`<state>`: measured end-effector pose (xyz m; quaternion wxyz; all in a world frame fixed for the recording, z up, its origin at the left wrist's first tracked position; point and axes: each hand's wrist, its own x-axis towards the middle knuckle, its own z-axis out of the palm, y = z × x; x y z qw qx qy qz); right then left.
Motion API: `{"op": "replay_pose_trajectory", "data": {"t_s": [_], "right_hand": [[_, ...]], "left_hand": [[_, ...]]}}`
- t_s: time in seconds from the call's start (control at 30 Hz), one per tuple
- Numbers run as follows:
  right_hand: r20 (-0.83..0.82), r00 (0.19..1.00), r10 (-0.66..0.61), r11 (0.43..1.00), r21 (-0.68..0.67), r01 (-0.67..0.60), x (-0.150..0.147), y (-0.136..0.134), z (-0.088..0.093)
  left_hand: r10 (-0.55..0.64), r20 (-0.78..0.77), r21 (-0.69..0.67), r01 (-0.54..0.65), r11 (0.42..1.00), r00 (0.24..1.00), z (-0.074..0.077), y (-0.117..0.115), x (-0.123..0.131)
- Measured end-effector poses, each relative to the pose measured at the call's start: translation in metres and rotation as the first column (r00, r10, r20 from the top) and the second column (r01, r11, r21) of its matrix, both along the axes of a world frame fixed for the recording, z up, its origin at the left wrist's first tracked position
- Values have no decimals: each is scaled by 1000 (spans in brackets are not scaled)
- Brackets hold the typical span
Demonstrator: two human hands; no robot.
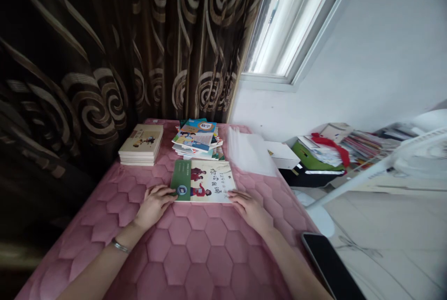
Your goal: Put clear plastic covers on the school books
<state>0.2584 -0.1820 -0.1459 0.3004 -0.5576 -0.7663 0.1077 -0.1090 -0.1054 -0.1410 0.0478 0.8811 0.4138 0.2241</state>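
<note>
A green and white book (209, 181) with Chinese writing and drawn figures on its cover lies on the pink hexagon-quilted surface (200, 248), turned sideways to me. My left hand (155, 204), below a silver bracelet, grips its left edge at the near green corner. At the opposite end, the fingers of my right hand (251, 209) hold the near right corner. Beyond the book is a loose pile of booklets (197, 137) with a blue one on top. A neat stack of cream books (141, 146) stands to the left.
Clear plastic sheets (249, 151) lie at the far right of the pink surface. A dark phone (331, 267) rests near its right edge. Past that edge are a white fan (363, 183), a white box (284, 154) and a green bin (317, 158) of papers. A patterned curtain (167, 57) hangs behind.
</note>
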Motion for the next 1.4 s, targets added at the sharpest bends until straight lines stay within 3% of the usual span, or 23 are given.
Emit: {"op": "replay_pose_trajectory", "data": {"t_s": [0.33,0.57,0.73,0.9,1.0,1.2,1.4], "right_hand": [[-113,993,-32,995,-101,21,8,1,-12],[-1,1000,-20,999,-50,20,1,-6,-4],[157,983,-92,994,70,81,-40,-7,5],[165,982,-89,993,88,75,-95,12,6],[170,978,-120,989,107,103,-111,20,4],[186,977,-101,989,121,79,-107,22,-1],[150,984,-96,993,84,84,-68,16,-7]], "left_hand": [[8,-21,-8,-8,1000,1000,-6,0,0],[21,31,0,-21,1000,999,-2,-6,6],[75,38,-2,-75,997,996,2,-19,38],[54,53,27,-55,998,997,1,-28,81],[103,69,50,-106,993,992,-2,-28,92],[65,43,70,-68,995,997,-3,-23,84],[3,-26,46,-2,999,1000,2,-15,48]]}}
